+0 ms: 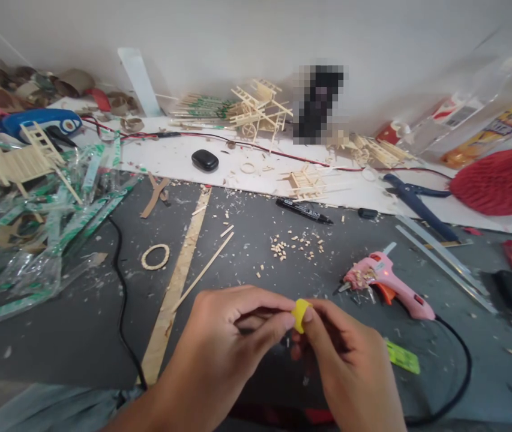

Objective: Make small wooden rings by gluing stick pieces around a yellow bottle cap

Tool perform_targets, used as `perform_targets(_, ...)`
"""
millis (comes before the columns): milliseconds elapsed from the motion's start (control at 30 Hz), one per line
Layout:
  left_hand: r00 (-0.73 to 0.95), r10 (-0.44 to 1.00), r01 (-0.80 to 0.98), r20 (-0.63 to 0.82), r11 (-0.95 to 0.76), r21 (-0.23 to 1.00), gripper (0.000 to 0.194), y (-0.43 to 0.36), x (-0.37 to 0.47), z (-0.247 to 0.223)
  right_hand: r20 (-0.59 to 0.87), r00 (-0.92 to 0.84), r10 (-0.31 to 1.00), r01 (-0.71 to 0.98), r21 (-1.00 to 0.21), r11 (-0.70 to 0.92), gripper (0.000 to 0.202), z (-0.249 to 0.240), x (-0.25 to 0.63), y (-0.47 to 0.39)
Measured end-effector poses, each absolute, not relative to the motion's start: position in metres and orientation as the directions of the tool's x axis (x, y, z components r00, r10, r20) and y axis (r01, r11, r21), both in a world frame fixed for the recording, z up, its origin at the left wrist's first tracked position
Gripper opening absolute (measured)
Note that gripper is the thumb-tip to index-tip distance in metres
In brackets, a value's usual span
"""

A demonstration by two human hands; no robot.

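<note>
Over the front of the dark table, both hands meet at a small, curved yellow piece (301, 316); its exact kind does not show. My left hand (237, 336) pinches its left edge between thumb and fingertips. My right hand (346, 354) holds the other side, thumb pressed on it and fingers curled behind. Just beyond them lie several tiny cut wood bits (281, 247). A thin wooden stick (205, 271) rests to the left, near a pale ring (155, 257). To the right lies a pink glue gun (388, 282), its nozzle toward the hands.
A bright green piece (403, 357) lies beside my right hand. Plastic wrappers (57, 228) heap up at left under a small wooden model (17, 162). A marker (304, 211), a black oval case (204, 160) and stick models (262, 111) line the back. Black cables (120, 300) cross the table.
</note>
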State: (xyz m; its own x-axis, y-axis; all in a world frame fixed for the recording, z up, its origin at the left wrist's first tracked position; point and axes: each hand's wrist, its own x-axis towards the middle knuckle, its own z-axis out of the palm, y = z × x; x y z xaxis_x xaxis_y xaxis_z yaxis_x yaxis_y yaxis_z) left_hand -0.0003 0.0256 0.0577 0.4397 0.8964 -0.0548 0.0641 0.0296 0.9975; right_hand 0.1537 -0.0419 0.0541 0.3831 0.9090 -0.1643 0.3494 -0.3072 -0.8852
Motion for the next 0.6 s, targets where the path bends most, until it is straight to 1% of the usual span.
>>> perform_targets(33, 0.438, 0.899, 0.062, -0.015, -0.014, 0.998, 0.019, 0.025, -0.002, 0.057, -0.154, 0.397, 0.905, 0.351, -0.886, -0.304, 0.04, 0.055, 0.153, -0.042)
perform_targets(100, 0.445, 0.889, 0.098, 0.111, -0.171, 0.98, 0.02, 0.023, -0.005, 0.055, -0.147, 0.43, 0.891, 0.342, -0.887, -0.311, 0.04, 0.056, 0.15, -0.042)
perform_targets(167, 0.465, 0.853, 0.153, 0.237, -0.342, 0.927, 0.021, 0.02, -0.009, 0.05, -0.151, 0.457, 0.876, 0.326, -0.889, -0.323, 0.04, 0.057, 0.148, -0.042)
perform_targets(267, 0.52, 0.781, 0.187, 0.346, -0.499, 0.846, 0.023, 0.015, -0.014, 0.04, -0.204, 0.473, 0.857, 0.253, -0.9, -0.354, 0.042, 0.059, 0.146, -0.044)
perform_targets(367, 0.597, 0.714, 0.188, 0.366, -0.568, 0.802, 0.026, 0.014, -0.018, 0.033, -0.315, 0.456, 0.832, 0.138, -0.899, -0.416, 0.046, 0.061, 0.144, -0.047)
perform_targets(433, 0.633, 0.688, 0.191, 0.355, -0.583, 0.79, 0.022, 0.014, -0.018, 0.033, -0.366, 0.447, 0.816, 0.091, -0.889, -0.448, 0.049, 0.062, 0.144, -0.048)
perform_targets(533, 0.661, 0.663, 0.216, 0.352, -0.617, 0.757, 0.021, 0.014, -0.016, 0.035, -0.404, 0.447, 0.799, 0.054, -0.879, -0.474, 0.05, 0.063, 0.145, -0.049)
perform_targets(600, 0.646, 0.662, 0.25, 0.382, -0.655, 0.713, 0.022, 0.011, -0.014, 0.036, -0.399, 0.456, 0.795, 0.068, -0.876, -0.478, 0.051, 0.064, 0.146, -0.05)
